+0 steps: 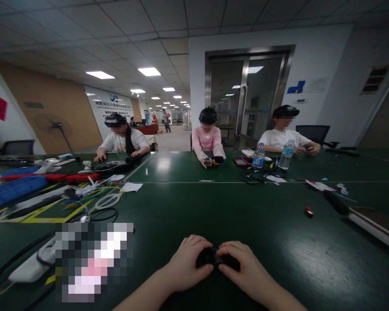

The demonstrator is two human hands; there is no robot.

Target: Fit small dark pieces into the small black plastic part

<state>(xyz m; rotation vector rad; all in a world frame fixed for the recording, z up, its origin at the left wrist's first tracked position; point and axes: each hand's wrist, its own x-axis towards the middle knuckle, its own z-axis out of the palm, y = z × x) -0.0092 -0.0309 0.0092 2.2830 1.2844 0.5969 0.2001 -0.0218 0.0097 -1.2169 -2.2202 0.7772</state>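
Dim overall | lit ceiling panels (149, 71) | glare on table (324, 255) | edges stretched | far hallway (178, 134) seemingly soft

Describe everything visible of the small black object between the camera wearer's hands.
The small black object, perhaps plastic, is mostly covered: the bare left hand grips its left side, the bare right hand its right. Only dark parts show, so its whole shape cannot be told. It is on or above the glossy dark green tabletop.

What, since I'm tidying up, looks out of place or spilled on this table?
Mainly the left side: loose cables lie tangled there, looking untidy. A small red item sits apart on the right. I see no spill. The left hand and right hand partly cover the black object, so damage there can't be judged.
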